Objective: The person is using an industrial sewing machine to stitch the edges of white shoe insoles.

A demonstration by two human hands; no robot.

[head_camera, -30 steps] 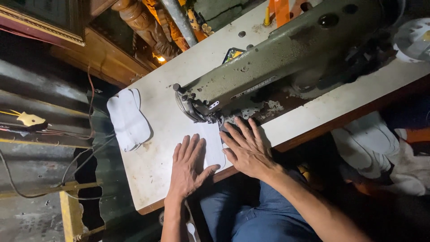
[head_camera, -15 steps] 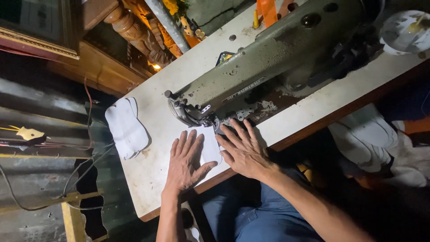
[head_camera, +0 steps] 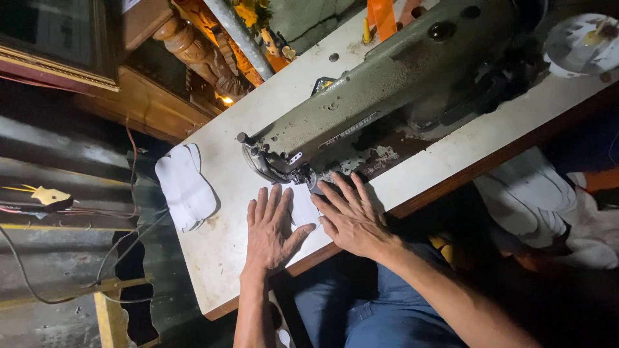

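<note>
Pressing white fabric piece (head_camera: 302, 207) flat on sewing table (head_camera: 219, 258), front edge at needle end of grey-green sewing machine (head_camera: 361, 122). Left hand (head_camera: 271, 225) fingers spread, palm down on fabric. Right hand (head_camera: 351, 216) likewise open, flat, fingertips close to needle. Grasping nothing. Seam progress hidden under hands. Stack of white cut pieces (head_camera: 186, 187) well left, apparently unsewn.

Fabric piece (head_camera: 303, 209) on table (head_camera: 225, 251) before sewing machine (head_camera: 380, 96), betw. both hands; cut-piece stack (head_camera: 186, 187) at left

Left hand (head_camera: 272, 229), right hand (head_camera: 351, 216) flat on white piece (head_camera: 303, 207) — sewing machine (head_camera: 374, 109) behind.
</note>
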